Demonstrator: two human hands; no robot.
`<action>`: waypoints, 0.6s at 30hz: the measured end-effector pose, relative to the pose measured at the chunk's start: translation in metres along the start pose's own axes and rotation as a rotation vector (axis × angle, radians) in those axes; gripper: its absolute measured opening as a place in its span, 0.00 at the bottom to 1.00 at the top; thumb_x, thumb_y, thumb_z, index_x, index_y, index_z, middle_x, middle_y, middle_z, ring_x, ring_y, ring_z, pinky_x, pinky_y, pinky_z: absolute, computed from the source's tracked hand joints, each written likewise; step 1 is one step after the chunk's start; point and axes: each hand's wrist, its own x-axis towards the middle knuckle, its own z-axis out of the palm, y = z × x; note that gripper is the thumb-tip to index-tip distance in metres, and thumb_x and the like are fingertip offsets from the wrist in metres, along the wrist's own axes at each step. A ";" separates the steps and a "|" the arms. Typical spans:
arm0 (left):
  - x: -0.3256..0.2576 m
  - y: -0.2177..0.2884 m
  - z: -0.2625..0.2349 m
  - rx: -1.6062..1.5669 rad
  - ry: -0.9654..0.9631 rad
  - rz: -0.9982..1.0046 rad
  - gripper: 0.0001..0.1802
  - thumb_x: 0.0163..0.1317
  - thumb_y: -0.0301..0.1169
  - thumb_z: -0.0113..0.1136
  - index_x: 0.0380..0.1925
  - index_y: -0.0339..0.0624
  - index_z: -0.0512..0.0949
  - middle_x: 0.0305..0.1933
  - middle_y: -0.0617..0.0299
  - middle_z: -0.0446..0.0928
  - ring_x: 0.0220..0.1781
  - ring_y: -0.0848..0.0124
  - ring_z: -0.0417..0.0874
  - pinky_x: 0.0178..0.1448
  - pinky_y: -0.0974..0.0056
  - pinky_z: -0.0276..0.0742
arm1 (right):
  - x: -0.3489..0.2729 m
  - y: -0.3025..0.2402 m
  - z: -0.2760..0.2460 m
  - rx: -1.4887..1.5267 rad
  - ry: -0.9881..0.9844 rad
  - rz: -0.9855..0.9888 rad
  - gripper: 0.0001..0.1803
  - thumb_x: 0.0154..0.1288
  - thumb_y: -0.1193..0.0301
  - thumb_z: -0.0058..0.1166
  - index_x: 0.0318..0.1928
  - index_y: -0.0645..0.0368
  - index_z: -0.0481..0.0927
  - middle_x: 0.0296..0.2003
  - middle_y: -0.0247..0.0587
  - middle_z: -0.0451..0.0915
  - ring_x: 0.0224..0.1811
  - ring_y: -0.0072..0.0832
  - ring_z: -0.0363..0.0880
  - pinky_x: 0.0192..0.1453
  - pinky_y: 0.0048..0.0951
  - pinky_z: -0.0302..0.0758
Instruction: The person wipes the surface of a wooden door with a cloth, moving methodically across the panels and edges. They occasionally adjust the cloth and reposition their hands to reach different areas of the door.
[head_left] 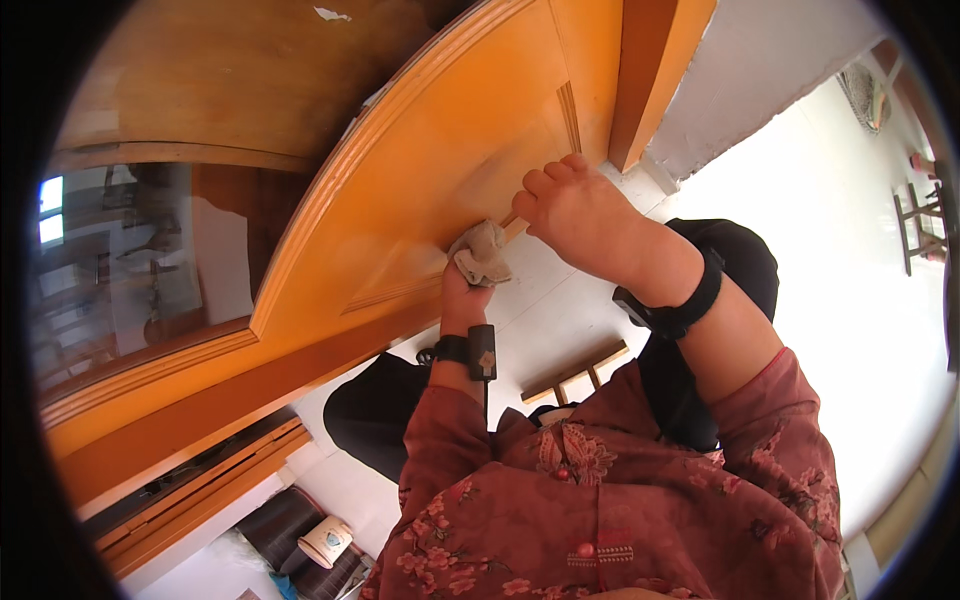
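An orange wooden panelled door [470, 110] with raised moulding fills the upper middle of the view. My left hand [466, 295] is closed around a crumpled greyish-beige cloth [482, 254], close against the lower part of the door; the cloth covers most of its fingers. To the right and a little higher, my right hand [580, 215] has its fingers curled over at the door's edge. What lies under those fingertips is partly hidden by the hand. Both wrists wear black straps with small dark boxes.
A glass pane [130, 260] with reflections stands at the left. At the lower left are a white paper cup [327, 541] and a slatted orange wooden ledge [215, 490]. Below my hands is a small wooden stool [580, 375], and pale tiled floor [830, 300] extends right.
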 end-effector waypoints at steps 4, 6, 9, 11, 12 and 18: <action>-0.034 0.016 0.056 0.043 -0.128 0.096 0.16 0.71 0.36 0.53 0.54 0.43 0.77 0.53 0.61 0.80 0.55 0.66 0.81 0.60 0.60 0.77 | -0.008 0.003 -0.005 -0.041 0.022 0.028 0.06 0.53 0.73 0.59 0.33 0.57 0.79 0.32 0.39 0.76 0.40 0.36 0.78 0.50 0.34 0.72; -0.051 0.036 0.073 -0.047 -0.170 0.024 0.16 0.71 0.36 0.53 0.54 0.42 0.77 0.55 0.59 0.80 0.57 0.64 0.81 0.63 0.58 0.77 | -0.011 0.005 -0.008 -0.082 -0.006 0.051 0.05 0.55 0.73 0.58 0.33 0.57 0.80 0.32 0.39 0.76 0.40 0.36 0.78 0.51 0.34 0.72; -0.079 0.054 0.091 -0.071 -0.065 0.159 0.17 0.71 0.32 0.51 0.56 0.40 0.75 0.57 0.55 0.79 0.59 0.63 0.80 0.64 0.56 0.78 | -0.015 0.007 -0.013 -0.108 -0.013 0.079 0.05 0.57 0.73 0.57 0.34 0.58 0.80 0.33 0.39 0.77 0.41 0.36 0.78 0.52 0.34 0.73; -0.091 0.067 0.098 -0.072 -0.076 0.165 0.17 0.71 0.32 0.51 0.57 0.39 0.75 0.57 0.55 0.78 0.59 0.62 0.80 0.64 0.57 0.78 | -0.017 0.007 -0.016 -0.084 -0.011 0.086 0.05 0.57 0.73 0.57 0.35 0.58 0.80 0.33 0.40 0.77 0.42 0.36 0.78 0.53 0.34 0.72; -0.095 0.070 0.101 -0.069 -0.069 0.178 0.17 0.71 0.32 0.51 0.57 0.39 0.75 0.57 0.55 0.78 0.58 0.62 0.80 0.64 0.57 0.78 | -0.018 0.007 -0.018 -0.068 -0.014 0.093 0.05 0.57 0.72 0.57 0.35 0.58 0.80 0.34 0.40 0.77 0.42 0.36 0.78 0.53 0.35 0.72; -0.075 0.056 0.084 -0.029 -0.131 0.129 0.17 0.71 0.34 0.53 0.57 0.42 0.75 0.57 0.58 0.79 0.58 0.63 0.81 0.64 0.57 0.77 | -0.018 0.006 -0.021 0.034 0.057 0.081 0.07 0.56 0.73 0.59 0.36 0.58 0.81 0.35 0.40 0.77 0.44 0.36 0.78 0.55 0.36 0.71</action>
